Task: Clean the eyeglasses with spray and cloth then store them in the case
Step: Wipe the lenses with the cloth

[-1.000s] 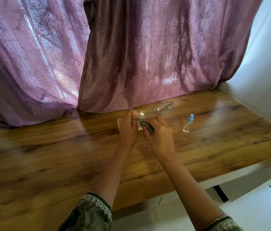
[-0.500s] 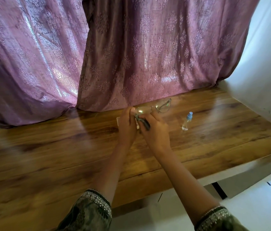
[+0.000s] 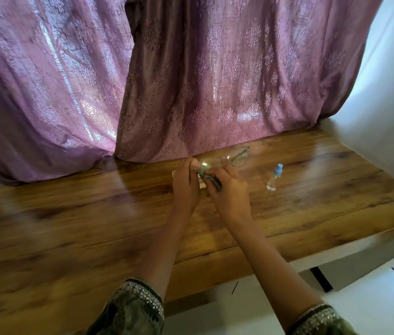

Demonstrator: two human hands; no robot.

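Thin-framed eyeglasses [image 3: 238, 157] are held above the wooden table [image 3: 70, 226], their right lens sticking out free. My left hand [image 3: 186, 184] grips the frame at the left lens. My right hand [image 3: 230, 192] pinches a dark grey-green cloth [image 3: 211, 180] against that left lens. A small clear spray bottle [image 3: 273, 177] with a blue cap stands upright on the table to the right of my hands. A pale flat case [image 3: 175, 173] lies under my hands, mostly hidden.
Purple patterned curtains [image 3: 191, 81] hang along the back edge of the table. A white wall [image 3: 389, 105] rises at the right. The table's front edge [image 3: 336, 257] runs near my right forearm, with white floor below.
The right hand with the cloth has shifted slightly along the left lens. The left hand keeps its hold on the frame. The bottle has not moved.
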